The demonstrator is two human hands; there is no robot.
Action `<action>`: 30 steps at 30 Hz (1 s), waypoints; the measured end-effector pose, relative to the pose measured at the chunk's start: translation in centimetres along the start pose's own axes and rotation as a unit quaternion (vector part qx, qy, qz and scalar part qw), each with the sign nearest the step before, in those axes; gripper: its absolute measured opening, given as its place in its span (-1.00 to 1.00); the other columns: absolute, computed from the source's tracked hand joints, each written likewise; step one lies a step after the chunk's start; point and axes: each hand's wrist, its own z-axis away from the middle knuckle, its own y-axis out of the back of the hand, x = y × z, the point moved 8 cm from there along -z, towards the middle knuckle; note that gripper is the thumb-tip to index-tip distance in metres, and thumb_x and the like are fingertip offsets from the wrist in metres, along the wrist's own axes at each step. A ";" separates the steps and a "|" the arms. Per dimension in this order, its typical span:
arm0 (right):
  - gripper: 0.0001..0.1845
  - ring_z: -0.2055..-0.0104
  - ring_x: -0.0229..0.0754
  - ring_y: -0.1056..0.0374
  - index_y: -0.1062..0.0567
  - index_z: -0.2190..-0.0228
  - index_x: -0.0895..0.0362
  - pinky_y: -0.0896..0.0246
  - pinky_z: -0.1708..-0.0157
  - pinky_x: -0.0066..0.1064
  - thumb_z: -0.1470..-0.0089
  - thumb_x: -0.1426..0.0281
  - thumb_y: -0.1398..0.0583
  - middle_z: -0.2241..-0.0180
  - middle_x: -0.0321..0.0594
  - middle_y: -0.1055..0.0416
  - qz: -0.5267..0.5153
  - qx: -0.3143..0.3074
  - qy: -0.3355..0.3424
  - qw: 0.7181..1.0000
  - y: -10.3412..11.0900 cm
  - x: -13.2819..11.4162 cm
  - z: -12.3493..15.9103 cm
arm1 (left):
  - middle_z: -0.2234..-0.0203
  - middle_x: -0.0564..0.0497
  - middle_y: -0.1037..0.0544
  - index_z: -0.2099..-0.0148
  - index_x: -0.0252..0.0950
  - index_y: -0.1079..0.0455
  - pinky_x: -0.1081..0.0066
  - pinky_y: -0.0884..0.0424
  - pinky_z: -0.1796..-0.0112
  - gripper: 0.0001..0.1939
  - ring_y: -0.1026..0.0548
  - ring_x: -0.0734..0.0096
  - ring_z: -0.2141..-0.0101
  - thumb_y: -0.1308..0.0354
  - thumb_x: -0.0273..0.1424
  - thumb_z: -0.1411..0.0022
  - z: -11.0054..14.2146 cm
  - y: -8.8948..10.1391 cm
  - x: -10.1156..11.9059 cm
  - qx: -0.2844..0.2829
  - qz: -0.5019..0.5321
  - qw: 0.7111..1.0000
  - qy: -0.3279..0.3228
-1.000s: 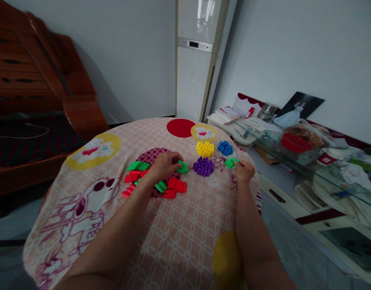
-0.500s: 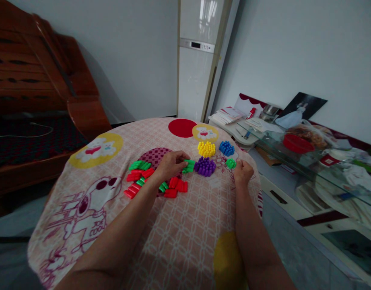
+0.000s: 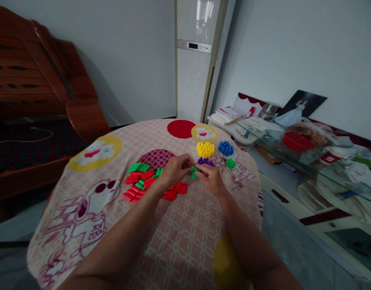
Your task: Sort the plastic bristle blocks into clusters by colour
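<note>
One small clump of bright green plastic pieces [image 3: 193, 173] is held above the table between the two hands; the fingers cover too much of it to count its pieces. The left hand [image 3: 176, 171] pinches it between thumb and fingers, while the right hand [image 3: 212, 178] has its fingertips against the other side; whether they grip it, I cannot tell. Just beyond stand four groups of upright round-topped plastic pegs: one purple [image 3: 206, 162], partly behind the right hand, one yellow [image 3: 205, 150], one blue [image 3: 226, 148] and one smaller green [image 3: 230, 163]. Left of them lies one loose spread of red and green plastic sticks [image 3: 147, 175], partly hidden by the left forearm, too overlapped to count. Everything rests on one round table with a pink patterned cloth [image 3: 185, 229].
</note>
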 end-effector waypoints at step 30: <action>-0.65 0.52 -0.12 -0.31 -0.59 0.61 0.18 -0.21 0.42 -0.33 0.07 0.22 -0.12 0.67 -0.17 -0.44 0.248 0.373 -0.305 0.840 16.7 13.6 6.2 | 0.41 -0.02 -0.64 0.26 -0.27 -0.57 0.39 -0.43 0.30 -0.77 -0.57 0.28 0.37 -0.13 -0.38 -0.06 1.2 9.6 -5.5 0.084 -0.254 0.956 0.122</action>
